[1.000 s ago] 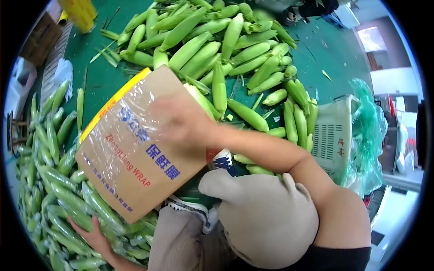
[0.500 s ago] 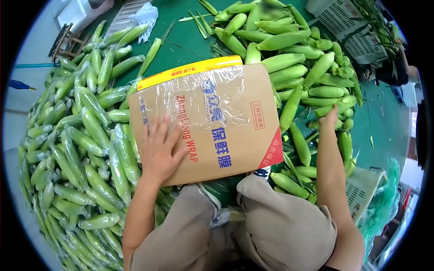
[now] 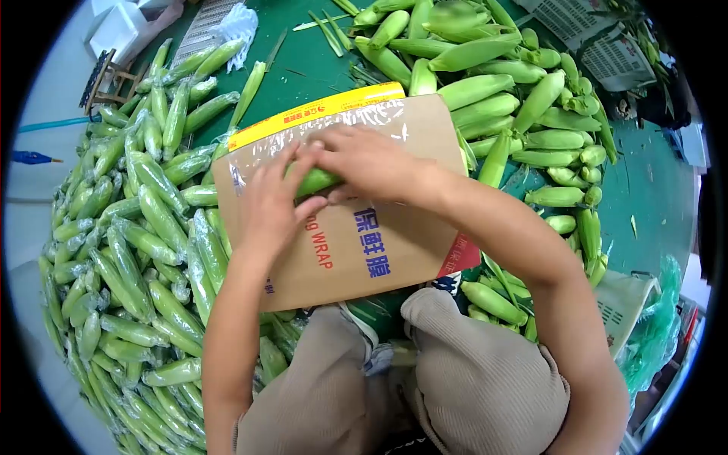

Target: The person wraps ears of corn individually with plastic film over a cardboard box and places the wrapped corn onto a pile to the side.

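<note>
Wrapped corn [image 3: 163,299]: I see a broad heap of green ears in clear film filling the left side.
Left hand [image 3: 274,196]: partly curled, thumb and fingers about the near end of one ear.
Green ear [image 3: 316,181]: between both hands, over the printed carton [image 3: 406,246], largely covered by fingers.
Right hand [image 3: 365,163]: bent over the ear's other end, gripping it loosely.
Loose corn [image 3: 485,114]: piled on the green surface.
Pale crate [image 3: 616,309]: at far right, beside green plastic [image 3: 656,334].
</note>
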A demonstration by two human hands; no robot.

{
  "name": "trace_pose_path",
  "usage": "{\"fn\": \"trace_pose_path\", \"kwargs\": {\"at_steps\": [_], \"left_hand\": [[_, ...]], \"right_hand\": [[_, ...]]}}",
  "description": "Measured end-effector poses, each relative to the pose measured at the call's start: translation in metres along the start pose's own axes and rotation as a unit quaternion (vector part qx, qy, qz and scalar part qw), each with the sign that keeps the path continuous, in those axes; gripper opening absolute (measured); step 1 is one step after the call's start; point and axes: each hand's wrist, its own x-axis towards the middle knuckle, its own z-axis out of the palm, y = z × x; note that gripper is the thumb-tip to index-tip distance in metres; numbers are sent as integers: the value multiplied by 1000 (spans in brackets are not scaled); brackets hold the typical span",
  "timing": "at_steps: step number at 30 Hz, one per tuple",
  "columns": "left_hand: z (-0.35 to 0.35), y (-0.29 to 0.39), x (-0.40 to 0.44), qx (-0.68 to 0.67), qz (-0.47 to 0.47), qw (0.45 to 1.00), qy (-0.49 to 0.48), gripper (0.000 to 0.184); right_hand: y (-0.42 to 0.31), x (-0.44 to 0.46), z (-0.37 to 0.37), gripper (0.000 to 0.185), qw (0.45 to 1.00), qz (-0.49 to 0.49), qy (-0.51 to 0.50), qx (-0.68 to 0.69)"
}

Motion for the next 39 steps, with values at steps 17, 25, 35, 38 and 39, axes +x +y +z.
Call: {"fn": "trace_pose_path", "kwargs": {"at_steps": [17, 25, 35, 38, 39], "left_hand": [[-2, -4, 2, 19, -5, 1000, -9, 72], [-3, -6, -2, -2, 1, 999, -44, 74], [13, -37, -78, 11, -81, 987, 135, 81], [16, -41, -89, 64, -143, 984, 82, 49], [27, -51, -89, 55, -137, 983, 112, 42]], "right_hand": [[9, -97, -31, 32, 999, 14, -34, -9], [-26, -96, -40, 37, 963, 74, 254, 54], [-5, -20, 5, 61, 990, 107, 41, -78], [-16, -27, -4, 65, 987, 115, 64, -93], [-18, -30, -5, 69, 984, 131, 74, -92]]}}
